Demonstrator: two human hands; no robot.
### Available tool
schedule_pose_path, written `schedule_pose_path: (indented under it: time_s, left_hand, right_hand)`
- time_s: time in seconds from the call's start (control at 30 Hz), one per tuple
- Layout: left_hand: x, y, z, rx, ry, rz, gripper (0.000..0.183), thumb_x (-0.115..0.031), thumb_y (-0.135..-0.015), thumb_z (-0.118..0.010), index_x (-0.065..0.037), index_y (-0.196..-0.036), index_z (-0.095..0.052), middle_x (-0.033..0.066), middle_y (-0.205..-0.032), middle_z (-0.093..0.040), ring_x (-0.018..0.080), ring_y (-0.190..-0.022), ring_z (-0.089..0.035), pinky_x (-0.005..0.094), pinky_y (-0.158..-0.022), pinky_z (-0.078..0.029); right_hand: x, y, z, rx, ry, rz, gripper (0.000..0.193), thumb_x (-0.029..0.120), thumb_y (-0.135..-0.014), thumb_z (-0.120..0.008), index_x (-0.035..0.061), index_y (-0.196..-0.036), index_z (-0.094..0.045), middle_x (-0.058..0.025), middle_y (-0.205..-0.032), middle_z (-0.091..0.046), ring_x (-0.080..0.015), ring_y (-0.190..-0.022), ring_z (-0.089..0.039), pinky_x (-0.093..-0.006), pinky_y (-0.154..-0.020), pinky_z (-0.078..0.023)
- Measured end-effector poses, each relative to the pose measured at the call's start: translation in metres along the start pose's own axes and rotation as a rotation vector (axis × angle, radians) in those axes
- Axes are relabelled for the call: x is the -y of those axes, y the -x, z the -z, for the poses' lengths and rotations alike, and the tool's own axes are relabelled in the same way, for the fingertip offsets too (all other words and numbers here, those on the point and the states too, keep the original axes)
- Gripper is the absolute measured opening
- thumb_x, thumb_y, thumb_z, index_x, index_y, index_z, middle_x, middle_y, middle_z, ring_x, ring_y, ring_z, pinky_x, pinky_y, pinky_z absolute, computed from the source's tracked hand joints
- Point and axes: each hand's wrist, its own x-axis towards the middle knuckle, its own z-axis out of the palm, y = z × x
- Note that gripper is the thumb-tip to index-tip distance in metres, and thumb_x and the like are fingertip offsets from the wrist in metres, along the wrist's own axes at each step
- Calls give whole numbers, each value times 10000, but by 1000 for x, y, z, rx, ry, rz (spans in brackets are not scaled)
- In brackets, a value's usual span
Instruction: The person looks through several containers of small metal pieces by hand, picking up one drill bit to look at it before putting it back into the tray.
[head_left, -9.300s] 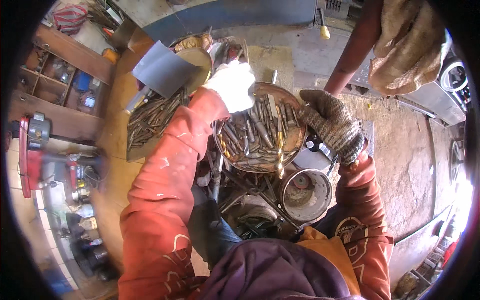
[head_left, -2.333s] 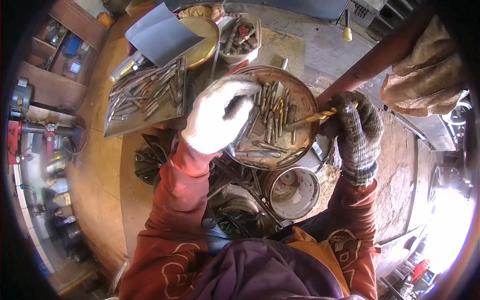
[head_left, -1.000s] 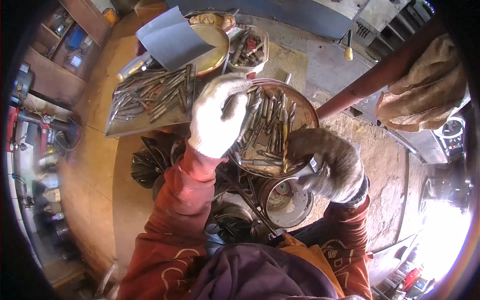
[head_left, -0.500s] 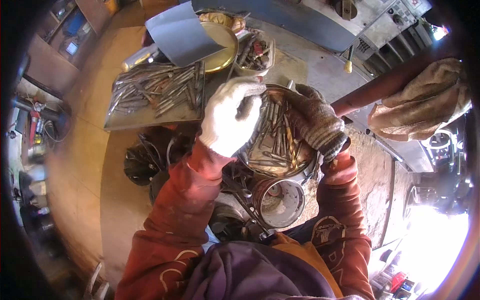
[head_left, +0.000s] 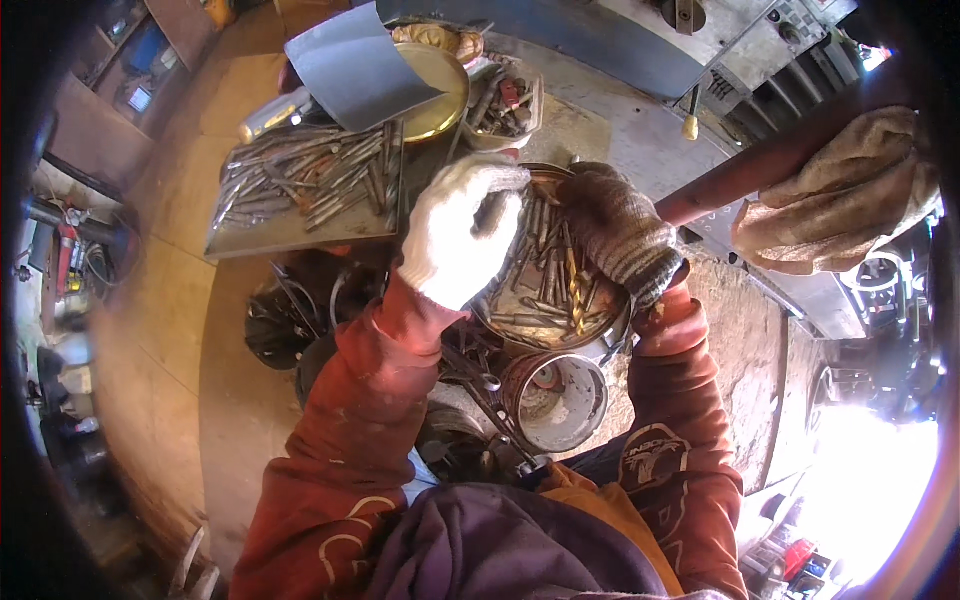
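Observation:
My left hand (head_left: 462, 232), in a white knit glove, is closed in a pinch above the left rim of a round pan (head_left: 500, 322). Overexposure and the curled fingers hide whatever it may hold. My right hand (head_left: 617, 228), in a darker, dirty grey knit glove, bends over the pan's far right side. Its fingers look drawn together, and their tips are mostly hidden. Several metal drill bits (head_left: 545, 265) lie in the pan between my hands, among them a gold-coloured twist drill (head_left: 576, 290).
Left of the pan, a metal tray (head_left: 300, 243) bears a heap of drill bits. Beyond stand a gold-coloured round lid (head_left: 452, 95), a grey sheet (head_left: 360, 70) and a white tub (head_left: 497, 143) of metal pieces. A bucket (head_left: 556, 435) sits below; a rag (head_left: 840, 200) hangs over a bar at right.
My right hand has shifted left, bringing its fingers closer to my left hand. The left hand keeps its pinch nearly in place. The whole view has moved slightly.

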Motion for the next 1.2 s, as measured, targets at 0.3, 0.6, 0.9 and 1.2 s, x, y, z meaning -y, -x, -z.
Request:
schedule_pose_path:
  time_s: [0.3, 0.6, 0.9, 1.2]
  left_hand:
    - [1, -3, -6, 2, 11, -40, 220, 45, -899, -692, -18, -1108, -716, 162, -1161, -737, 290, -1094, -710, 383, -973, -547]
    - [-48, -6, -5, 45, -151, -211, 376, -99, -790, -872, -80, -1132, -716, 122, -1129, -730, 341, -1033, -698, 432, -902, -553]
    - [-46, 1, -14, 187, -38, -207, 299, -44, -804, -844, -80, -1090, -763, 118, -1148, -732, 326, -1052, -701, 419, -914, -562]
    - [-47, 2, -18, 204, -4, -194, 329, -36, -823, -822, -74, -1143, -760, 114, -1192, -731, 320, -1081, -700, 406, -940, -560]
  right_hand:
    - [-8, 14, -4, -152, 285, 113, 237, 111, -959, -642, 16, -1162, -719, -205, -1263, -677, -387, -1142, -661, -429, -1018, -522]
    - [63, 55, 12, -302, -400, 70, 195, 50, -1061, -551, 2, -1223, -648, -48, -1058, -684, -104, -860, -639, -262, -788, -533]
    - [57, 83, -5, -286, -612, -196, 222, 53, -996, -623, -24, -1199, -670, -154, -1122, -684, -288, -1041, -668, -374, -923, -529]
    - [49, 86, -5, -208, -638, -131, 208, 89, -1079, -536, -31, -1244, -579, -32, -849, -652, -85, -704, -609, -238, -652, -506]
